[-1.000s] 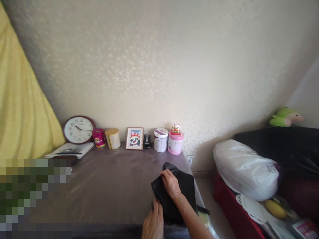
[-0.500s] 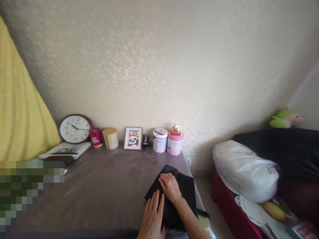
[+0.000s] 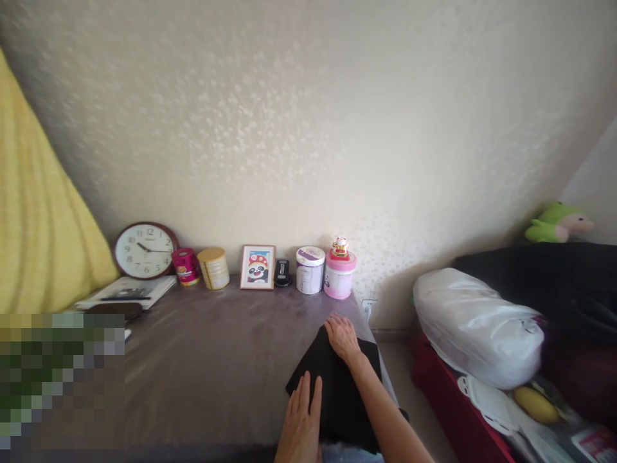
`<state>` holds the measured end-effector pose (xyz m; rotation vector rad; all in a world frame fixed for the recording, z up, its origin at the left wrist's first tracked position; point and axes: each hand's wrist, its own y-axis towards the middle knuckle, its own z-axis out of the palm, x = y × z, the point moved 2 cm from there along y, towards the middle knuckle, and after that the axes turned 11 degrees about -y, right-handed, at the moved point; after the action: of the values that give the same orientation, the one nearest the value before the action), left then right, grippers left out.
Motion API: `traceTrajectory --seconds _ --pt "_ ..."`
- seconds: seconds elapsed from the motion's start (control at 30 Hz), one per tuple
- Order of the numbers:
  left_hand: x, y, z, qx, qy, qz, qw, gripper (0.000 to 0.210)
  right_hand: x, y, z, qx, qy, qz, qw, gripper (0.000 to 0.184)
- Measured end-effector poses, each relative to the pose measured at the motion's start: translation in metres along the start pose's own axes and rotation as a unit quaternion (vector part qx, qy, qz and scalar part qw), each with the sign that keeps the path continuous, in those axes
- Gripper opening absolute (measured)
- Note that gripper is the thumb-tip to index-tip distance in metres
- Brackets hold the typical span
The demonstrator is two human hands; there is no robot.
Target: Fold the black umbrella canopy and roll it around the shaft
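Note:
A piece of black cloth, perhaps a folded garment, lies on the near right part of the grey-covered table. My left hand rests flat on its left side, fingers stretched forward and slightly apart. At the cloth's far edge is my right hand, palm down with the fingers extended over the edge. Neither hand visibly grips anything. My right forearm crosses above the cloth and hides part of it.
Along the wall stand a round clock, a magenta can, a yellow-lidded can, a panda picture frame, a purple-white tub and a pink tub bearing a cat figurine. Right of the table sits a white plastic bag.
My right hand has slid forward and right to the cloth's far edge, its fingers straighter. The cloth looks flatter at its far end. My left hand has shifted slightly right.

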<state>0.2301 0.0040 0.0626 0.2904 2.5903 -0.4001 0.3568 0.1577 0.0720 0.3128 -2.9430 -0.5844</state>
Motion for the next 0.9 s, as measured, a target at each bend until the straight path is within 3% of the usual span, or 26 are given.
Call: traceTrajectory --seconds 0.1,0.2,0.3,0.47,0.57,0.67,0.73,0.87,0.9 --pt "0.001 0.003 0.003 -0.001 -0.009 -0.007 1.000 0.103 0.013 -0.019 -0.015 -0.035 0.036 -0.049 0.998 0.028" --pt "0.000 0.004 0.003 0.013 0.008 -0.019 1.000 0.103 0.032 -0.044 -0.019 0.005 0.085 -0.163 0.983 0.029" --pt "-0.002 0.003 0.000 0.017 0.008 -0.012 1.000 0.101 0.037 -0.049 -0.009 0.047 0.076 -0.187 0.978 0.030" --pt "-0.001 0.001 -0.002 0.011 -0.015 -0.009 1.000 0.103 0.012 -0.010 0.008 0.027 0.029 -0.076 0.996 0.029" --pt "0.002 0.000 0.002 -0.001 -0.020 0.004 1.000 0.102 -0.018 0.001 0.002 -0.023 0.020 0.024 0.999 0.028" --pt "0.007 0.000 0.009 -0.026 -0.027 0.031 0.999 0.100 -0.054 -0.021 -0.018 -0.113 0.033 0.097 0.988 0.032" --pt "0.010 -0.001 0.012 -0.045 -0.032 0.044 0.997 0.098 -0.074 -0.049 -0.031 -0.142 0.056 0.147 0.977 0.033" --pt "0.010 -0.006 0.013 -0.065 -0.048 0.051 0.995 0.094 -0.086 -0.104 -0.043 -0.097 0.117 0.221 0.963 0.039" --pt "0.010 -0.007 0.012 -0.067 -0.049 0.051 0.995 0.093 -0.083 -0.114 -0.042 -0.060 0.160 0.250 0.953 0.042"
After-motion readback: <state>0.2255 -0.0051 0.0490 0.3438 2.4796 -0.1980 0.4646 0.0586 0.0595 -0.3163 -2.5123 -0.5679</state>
